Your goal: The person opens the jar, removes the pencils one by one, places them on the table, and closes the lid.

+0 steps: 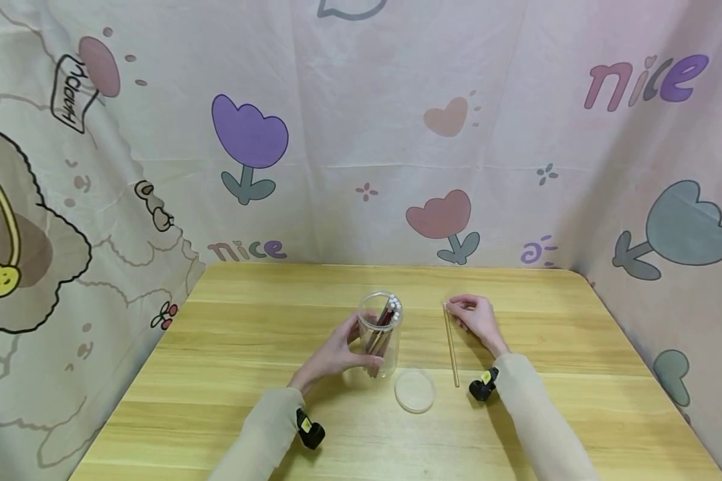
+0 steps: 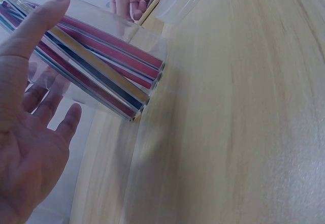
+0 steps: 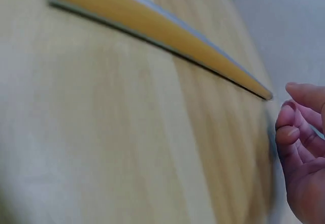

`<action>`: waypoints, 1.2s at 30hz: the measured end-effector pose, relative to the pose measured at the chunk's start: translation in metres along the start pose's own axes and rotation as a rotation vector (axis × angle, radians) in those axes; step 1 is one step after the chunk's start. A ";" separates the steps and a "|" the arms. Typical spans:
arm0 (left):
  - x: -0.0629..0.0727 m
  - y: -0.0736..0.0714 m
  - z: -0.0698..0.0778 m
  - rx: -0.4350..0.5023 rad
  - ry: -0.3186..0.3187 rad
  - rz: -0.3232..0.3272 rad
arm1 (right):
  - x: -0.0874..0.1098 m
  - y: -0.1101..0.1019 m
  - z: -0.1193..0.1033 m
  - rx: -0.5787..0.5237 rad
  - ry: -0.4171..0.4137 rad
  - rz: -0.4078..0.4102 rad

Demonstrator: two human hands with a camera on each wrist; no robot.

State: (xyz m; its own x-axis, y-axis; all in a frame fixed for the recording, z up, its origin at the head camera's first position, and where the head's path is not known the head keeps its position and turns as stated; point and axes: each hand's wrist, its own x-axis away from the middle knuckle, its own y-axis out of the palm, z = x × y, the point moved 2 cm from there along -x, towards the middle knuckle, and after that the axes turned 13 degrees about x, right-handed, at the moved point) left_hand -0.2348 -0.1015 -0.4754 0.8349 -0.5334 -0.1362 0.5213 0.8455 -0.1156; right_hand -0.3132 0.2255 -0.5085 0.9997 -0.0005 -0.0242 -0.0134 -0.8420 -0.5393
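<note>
A clear plastic jar (image 1: 391,357) holds several pencils (image 2: 114,56) with faceted red, yellow and dark bodies; white tips show at its mouth. My left hand (image 1: 339,351) grips the jar from its left side, the thumb across the front and the fingers behind. To the right, a single yellow pencil (image 1: 452,347) points lengthwise toward me. At its far, white-tipped end, my right hand (image 1: 478,317) pinches with curled fingertips. In the right wrist view, the yellow pencil (image 3: 157,28) runs toward the thumb and fingers, narrowing with distance.
A round clear lid (image 1: 415,391) lies flat on the wooden table (image 1: 247,347) between the jar and the yellow pencil. Printed cloth (image 1: 349,133) hangs along the back and both sides of the table. A small black camera sits at each wrist.
</note>
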 end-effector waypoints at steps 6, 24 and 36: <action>0.000 0.001 -0.001 0.014 -0.015 0.002 | 0.007 -0.010 -0.013 -0.025 -0.047 -0.021; -0.001 -0.001 -0.003 -0.008 0.012 0.001 | 0.023 -0.034 -0.092 0.013 -0.349 -0.124; -0.001 -0.001 -0.003 0.005 -0.001 0.001 | 0.043 -0.027 -0.135 -0.019 -0.552 -0.240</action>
State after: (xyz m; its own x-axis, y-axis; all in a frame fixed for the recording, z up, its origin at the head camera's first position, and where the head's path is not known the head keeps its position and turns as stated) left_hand -0.2364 -0.1017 -0.4779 0.8356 -0.5324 -0.1355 0.5212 0.8462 -0.1109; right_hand -0.2675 0.1754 -0.3815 0.8164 0.4666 -0.3403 0.2162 -0.7933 -0.5691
